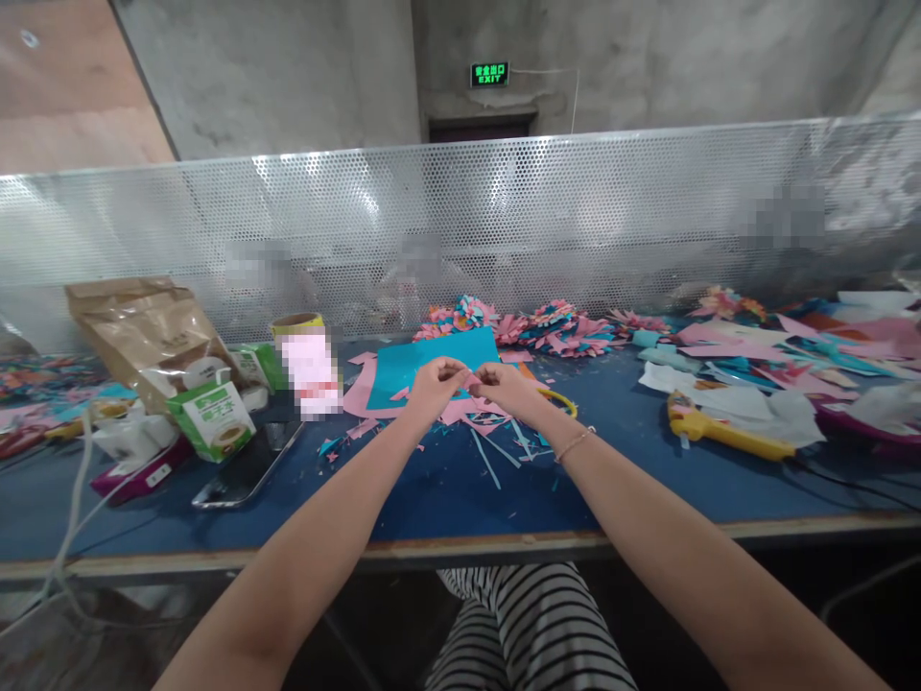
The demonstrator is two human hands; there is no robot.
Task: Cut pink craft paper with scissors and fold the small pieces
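My left hand [440, 378] and my right hand [498, 384] meet above the middle of the blue table, fingertips pinched close together. Between them shows a small pink paper piece [473, 381], gripped by the right fingers; the left fingers are closed at its other side, and what they hold is too small to make out. Behind and beneath the hands lies a bright blue sheet [432, 357] over pink paper [360, 389]. Thin light-blue strips [485, 459] and pink scraps lie just below the hands.
A phone [248, 467], a green-white box [212, 418] and a brown bag [154, 336] stand or lie at left. Paper flowers [568, 329] line the perforated metal divider [576, 211]. A yellow glue gun [726, 432] with a black cable lies right. The table's edge [504, 549] is near me.
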